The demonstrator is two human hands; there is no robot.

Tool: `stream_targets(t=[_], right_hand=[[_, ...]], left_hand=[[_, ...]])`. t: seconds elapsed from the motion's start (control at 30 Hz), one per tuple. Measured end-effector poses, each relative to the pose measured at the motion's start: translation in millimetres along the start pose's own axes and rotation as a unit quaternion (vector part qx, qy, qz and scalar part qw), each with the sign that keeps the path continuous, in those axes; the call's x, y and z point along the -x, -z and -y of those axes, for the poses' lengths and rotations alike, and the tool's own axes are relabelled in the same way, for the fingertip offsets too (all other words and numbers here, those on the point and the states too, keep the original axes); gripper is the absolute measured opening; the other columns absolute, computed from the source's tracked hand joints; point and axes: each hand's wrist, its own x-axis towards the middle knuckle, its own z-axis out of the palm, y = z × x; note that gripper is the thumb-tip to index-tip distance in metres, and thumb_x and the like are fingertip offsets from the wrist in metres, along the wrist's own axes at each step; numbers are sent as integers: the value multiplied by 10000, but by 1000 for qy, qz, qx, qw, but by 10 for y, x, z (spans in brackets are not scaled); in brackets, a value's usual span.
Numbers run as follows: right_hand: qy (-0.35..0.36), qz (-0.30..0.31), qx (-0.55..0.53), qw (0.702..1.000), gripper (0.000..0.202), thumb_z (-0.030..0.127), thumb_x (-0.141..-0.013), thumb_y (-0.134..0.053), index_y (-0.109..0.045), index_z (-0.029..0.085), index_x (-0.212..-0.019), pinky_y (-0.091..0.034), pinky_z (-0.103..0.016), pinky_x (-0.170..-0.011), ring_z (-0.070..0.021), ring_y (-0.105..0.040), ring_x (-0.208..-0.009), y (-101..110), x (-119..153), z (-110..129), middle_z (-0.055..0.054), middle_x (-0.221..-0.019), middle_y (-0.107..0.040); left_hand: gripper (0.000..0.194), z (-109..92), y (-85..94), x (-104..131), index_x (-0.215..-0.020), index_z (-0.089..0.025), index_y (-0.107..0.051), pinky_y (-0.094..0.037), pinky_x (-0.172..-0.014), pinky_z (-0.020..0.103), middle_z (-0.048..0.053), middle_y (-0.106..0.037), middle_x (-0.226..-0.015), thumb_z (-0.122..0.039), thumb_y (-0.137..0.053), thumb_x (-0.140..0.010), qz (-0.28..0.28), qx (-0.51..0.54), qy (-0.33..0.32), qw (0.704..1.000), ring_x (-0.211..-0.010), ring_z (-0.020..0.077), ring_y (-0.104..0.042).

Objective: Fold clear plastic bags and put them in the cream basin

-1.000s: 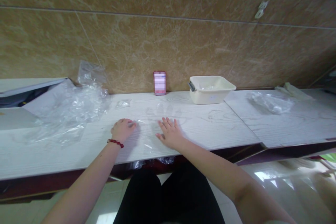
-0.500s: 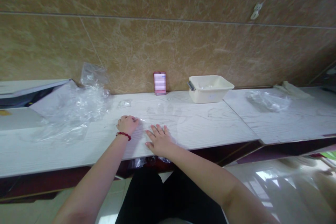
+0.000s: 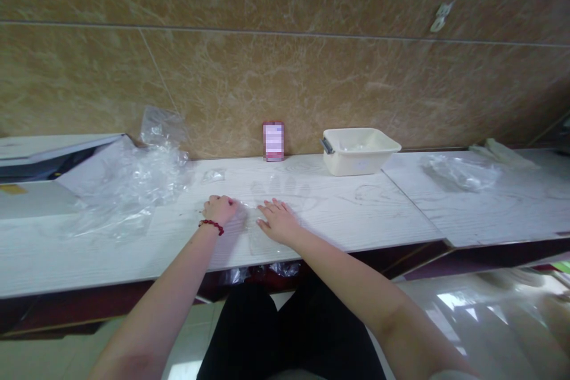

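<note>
On the white wood-grain table (image 3: pixel 338 219), my left hand (image 3: pixel 219 209) is closed, its fingertips at the left edge of a clear plastic film or bag (image 3: pixel 267 240). A red bead bracelet (image 3: pixel 212 225) circles the left wrist. My right hand (image 3: pixel 278 221) lies fairly flat on the same clear plastic, palm down, with nothing gripped. Beyond the hands a small clear packet (image 3: pixel 214 175) rests on the table. Several faint oval clear pieces (image 3: pixel 290 184) lie past the right hand.
A heap of clear plastic bags (image 3: pixel 138 184) and an open white box (image 3: pixel 35 199) stand at left. A phone (image 3: pixel 273 141) leans on the wall. Right of it are a cream bin (image 3: pixel 360 157), more clear plastic (image 3: pixel 463 172) and a cloth-like item (image 3: pixel 507 154).
My right hand has moved slightly forward and to the right, and more of the clear plastic shows beneath it. My left hand has barely moved. The view has shifted slightly.
</note>
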Motion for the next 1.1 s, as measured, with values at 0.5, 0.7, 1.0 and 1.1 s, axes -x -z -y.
stream_targets(t=[0.5, 0.7, 1.0, 1.1], right_hand=[[38, -68, -6, 997, 277, 346, -780, -427, -556, 249, -1006, -312, -366, -838, -213, -355, -1029, -41, -67, -20, -50, -1101, -473], [41, -104, -108, 988, 340, 183, -745, -453, -444, 170, -1085, -325, -293, -863, -146, -438, -953, 104, -295, -18, -49, -1060, -518], [57, -44, -122, 990, 343, 128, -733, -456, -484, 205, -1066, -376, -238, -750, -121, -523, -826, 147, -427, -124, 4, -902, -611], [118, -39, -105, 987, 199, 114, -728, -465, -585, 174, -874, -352, -235, -795, -112, -525, -838, 118, -421, -248, -10, -863, -615]], left_hand=[[439, -69, 59, 17, -1054, -133, -392, -428, -526, 231, 47, -624, -732, -337, -513, -685, 97, 299, -55, 948, -557, 122, -569], [481, -141, 31, 146, -1049, -163, -378, -448, -552, 246, 39, -621, -760, -254, -574, -619, 52, 347, -99, 931, -596, 133, -586], [380, -225, 3, 301, -1069, -162, -364, -486, -648, 308, 63, -633, -799, -372, -433, -759, 95, 505, -89, 853, -708, 149, -612], [319, -84, -1, 233, -972, -156, -472, -464, -746, 331, 72, -609, -899, -383, -416, -754, 54, 426, -154, 890, -839, 165, -582]])
